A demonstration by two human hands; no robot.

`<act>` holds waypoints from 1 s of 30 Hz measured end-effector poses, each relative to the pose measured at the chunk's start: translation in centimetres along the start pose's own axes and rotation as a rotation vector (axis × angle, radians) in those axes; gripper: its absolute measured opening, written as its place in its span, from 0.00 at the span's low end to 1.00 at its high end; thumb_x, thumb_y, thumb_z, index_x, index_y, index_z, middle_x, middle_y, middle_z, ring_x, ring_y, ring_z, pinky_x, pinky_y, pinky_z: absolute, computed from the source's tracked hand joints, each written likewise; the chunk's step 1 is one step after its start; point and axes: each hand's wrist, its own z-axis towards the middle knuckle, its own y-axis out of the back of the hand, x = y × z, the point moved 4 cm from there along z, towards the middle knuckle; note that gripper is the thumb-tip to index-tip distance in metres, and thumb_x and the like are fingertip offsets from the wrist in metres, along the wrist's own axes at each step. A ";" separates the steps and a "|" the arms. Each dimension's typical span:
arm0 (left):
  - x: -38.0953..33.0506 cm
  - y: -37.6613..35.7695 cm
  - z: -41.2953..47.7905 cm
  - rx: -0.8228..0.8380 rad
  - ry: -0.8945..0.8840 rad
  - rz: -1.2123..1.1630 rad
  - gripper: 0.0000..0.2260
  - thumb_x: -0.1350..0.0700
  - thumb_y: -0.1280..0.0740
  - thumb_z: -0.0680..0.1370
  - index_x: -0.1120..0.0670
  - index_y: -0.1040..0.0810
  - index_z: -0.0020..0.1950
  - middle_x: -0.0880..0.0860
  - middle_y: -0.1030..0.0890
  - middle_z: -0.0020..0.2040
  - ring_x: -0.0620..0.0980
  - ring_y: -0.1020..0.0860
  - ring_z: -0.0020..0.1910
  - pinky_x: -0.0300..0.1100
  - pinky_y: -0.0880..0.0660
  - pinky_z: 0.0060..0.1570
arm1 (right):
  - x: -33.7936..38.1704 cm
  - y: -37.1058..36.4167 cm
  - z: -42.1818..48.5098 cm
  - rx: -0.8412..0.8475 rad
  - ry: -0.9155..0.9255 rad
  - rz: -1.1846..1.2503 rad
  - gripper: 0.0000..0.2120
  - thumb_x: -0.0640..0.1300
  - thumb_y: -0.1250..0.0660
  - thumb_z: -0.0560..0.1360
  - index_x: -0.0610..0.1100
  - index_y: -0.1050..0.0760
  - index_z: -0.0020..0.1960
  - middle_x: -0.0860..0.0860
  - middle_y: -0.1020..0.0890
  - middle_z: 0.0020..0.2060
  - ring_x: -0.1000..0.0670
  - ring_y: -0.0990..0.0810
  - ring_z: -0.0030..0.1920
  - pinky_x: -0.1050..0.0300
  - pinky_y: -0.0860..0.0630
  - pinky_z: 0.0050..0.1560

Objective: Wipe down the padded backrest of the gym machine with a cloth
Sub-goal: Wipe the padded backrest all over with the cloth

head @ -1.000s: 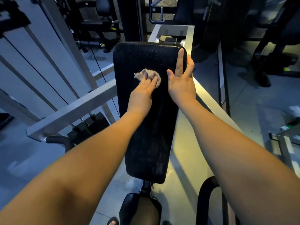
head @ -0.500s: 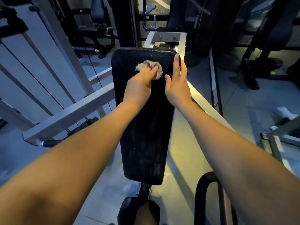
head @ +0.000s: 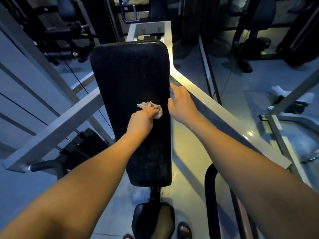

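Head camera looks down along both bare forearms to a black padded backrest of a gym machine. It is long and narrow, and its far end has rounded corners.

A small pale cloth lies crumpled on the backrest, about the middle of its length and nearer to the right edge than to the left one. The left hand holds this cloth against the padding. Its fingers are bent over the cloth, and parts of the cloth stick out past the fingertips at the far side and at the right.

The right hand is at the right edge of the backrest, just beside the cloth but apart from it. It holds nothing; the fingers are loose and a little spread. The forefinger and the thumb reach the side of the padding, but I cannot tell if they press on it. Under this hand a grey metal beam runs along the right edge and goes out toward the near right.

Another grey beam passes on the left side, and a black weight stack stands under it. Below the near end of the backrest there is a black seat. At the lower border of the picture a foot in a dark sandal stands on the floor, beside the seat. A black curved bar rises to the right of it.
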 end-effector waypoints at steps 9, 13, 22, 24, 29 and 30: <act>-0.3 9.6 -1.2 -0.323 0.126 -0.838 0.05 0.51 0.30 0.79 0.48 0.21 0.55 0.46 0.16 0.51 0.42 0.18 0.49 0.44 0.20 0.51 | 4.0 1.9 -1.1 0.023 -0.103 0.620 0.10 0.47 0.32 0.79 0.49 0.26 0.59 0.51 0.19 0.50 0.53 0.20 0.50 0.52 0.20 0.53; -0.9 10.0 -1.9 -0.225 0.096 -0.995 0.06 0.54 0.36 0.83 0.52 0.19 0.56 0.51 0.14 0.50 0.51 0.16 0.52 0.54 0.19 0.57 | 5.1 2.6 -1.3 0.019 -0.072 0.648 0.09 0.52 0.32 0.81 0.50 0.25 0.59 0.57 0.19 0.49 0.59 0.19 0.50 0.60 0.21 0.54; 0.0 12.3 -1.1 -0.355 0.243 -0.717 0.07 0.47 0.27 0.77 0.50 0.18 0.46 0.48 0.16 0.42 0.48 0.17 0.43 0.48 0.18 0.46 | 5.4 3.7 -1.1 -0.057 -0.134 0.628 0.04 0.46 0.34 0.81 0.48 0.25 0.47 0.53 0.22 0.41 0.55 0.24 0.42 0.59 0.26 0.45; -0.5 13.0 -0.9 -0.367 0.232 -0.611 0.09 0.46 0.27 0.77 0.51 0.19 0.47 0.47 0.17 0.41 0.46 0.18 0.41 0.40 0.23 0.39 | 5.2 3.7 -1.0 -0.056 -0.181 0.668 0.06 0.47 0.36 0.81 0.45 0.26 0.48 0.52 0.24 0.41 0.54 0.26 0.41 0.57 0.27 0.44; -1.2 14.2 -0.2 -0.372 0.184 -0.512 0.07 0.49 0.30 0.80 0.51 0.20 0.52 0.45 0.20 0.45 0.42 0.22 0.46 0.33 0.30 0.39 | 5.1 4.9 0.1 -0.107 -0.192 0.660 0.10 0.47 0.38 0.83 0.39 0.26 0.56 0.49 0.23 0.44 0.52 0.24 0.45 0.56 0.25 0.47; -1.1 14.6 -0.1 -0.374 0.181 -0.499 0.06 0.51 0.32 0.80 0.51 0.21 0.53 0.44 0.21 0.46 0.43 0.23 0.47 0.33 0.31 0.39 | 5.1 5.5 0.8 -0.135 -0.169 0.636 0.09 0.46 0.37 0.82 0.40 0.26 0.55 0.50 0.24 0.44 0.53 0.25 0.45 0.58 0.26 0.45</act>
